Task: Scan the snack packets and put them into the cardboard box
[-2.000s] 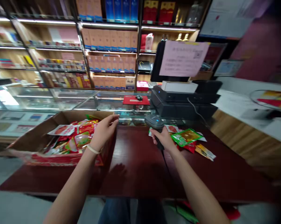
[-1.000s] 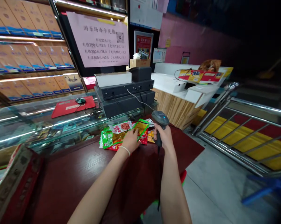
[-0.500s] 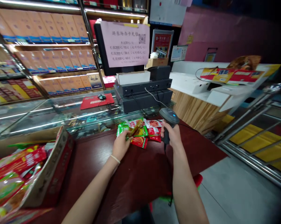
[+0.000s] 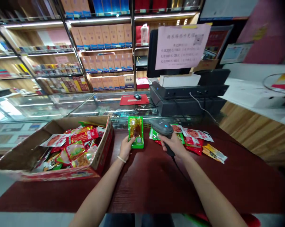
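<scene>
My left hand (image 4: 126,147) grips the lower left edge of a green snack packet (image 4: 136,130) with a see-through window, thumb on its face. Brown food shows through the window. In my right hand (image 4: 174,143) is a black barcode scanner (image 4: 163,126) with a small blue light, its fingers wrapped round the handle. The scanner's head points left toward the packet, with a gap between them. Beneath and behind the scanner lie several red, white and green snack packets (image 4: 193,142), partly hidden by it. A yellow packet (image 4: 214,153) lies at their right.
At the left stands an open cardboard box (image 4: 106,138) filled with snack packets. A glass counter (image 4: 102,104) runs behind the dark red table (image 4: 142,183). A monitor with a pink sign (image 4: 182,47) and a cash drawer (image 4: 187,104) stand behind the scanner, whose cable trails rightward.
The view has swung left, showing more of the box. My left hand now holds the green packet upright, away from the pile and left of it. The scanner is still in my right hand.
</scene>
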Action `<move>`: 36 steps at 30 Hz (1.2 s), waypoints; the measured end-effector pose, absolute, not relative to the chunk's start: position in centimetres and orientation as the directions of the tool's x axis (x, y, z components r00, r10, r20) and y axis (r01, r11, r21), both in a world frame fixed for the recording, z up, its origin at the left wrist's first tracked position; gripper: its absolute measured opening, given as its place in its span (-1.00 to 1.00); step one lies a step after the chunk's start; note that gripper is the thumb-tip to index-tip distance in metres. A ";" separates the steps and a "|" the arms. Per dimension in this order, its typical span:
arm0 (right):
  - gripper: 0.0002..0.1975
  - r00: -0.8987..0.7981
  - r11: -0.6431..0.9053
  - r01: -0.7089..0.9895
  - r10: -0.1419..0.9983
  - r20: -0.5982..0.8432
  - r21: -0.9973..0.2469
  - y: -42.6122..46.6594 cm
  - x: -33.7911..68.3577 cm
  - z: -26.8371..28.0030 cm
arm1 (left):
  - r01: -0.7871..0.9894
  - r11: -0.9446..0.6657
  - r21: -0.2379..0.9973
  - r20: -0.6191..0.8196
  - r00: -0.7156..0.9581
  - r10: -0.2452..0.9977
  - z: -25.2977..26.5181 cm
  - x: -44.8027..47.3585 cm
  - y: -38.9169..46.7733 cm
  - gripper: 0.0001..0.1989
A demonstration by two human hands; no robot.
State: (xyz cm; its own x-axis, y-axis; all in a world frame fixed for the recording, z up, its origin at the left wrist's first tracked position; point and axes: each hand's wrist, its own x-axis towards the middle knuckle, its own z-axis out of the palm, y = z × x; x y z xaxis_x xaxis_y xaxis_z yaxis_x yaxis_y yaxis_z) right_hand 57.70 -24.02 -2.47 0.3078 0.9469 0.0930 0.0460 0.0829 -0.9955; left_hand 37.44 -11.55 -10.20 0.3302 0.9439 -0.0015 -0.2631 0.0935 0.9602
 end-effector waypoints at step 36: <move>-0.55 0.304 0.094 0.034 0.947 0.100 -0.995 -24.3 56.8 -5.7 | 0.122 -0.462 0.879 0.445 0.139 0.884 0.9 33.9 -16.5 -0.71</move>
State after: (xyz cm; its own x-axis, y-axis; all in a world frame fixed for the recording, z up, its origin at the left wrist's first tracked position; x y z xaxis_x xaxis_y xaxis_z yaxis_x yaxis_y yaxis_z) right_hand 56.83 -24.28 -5.71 0.3042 0.9473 0.1004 0.0342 0.0945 -0.9949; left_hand 33.93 -16.47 0.89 0.1392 0.8844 0.4455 0.1225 -0.4618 0.8785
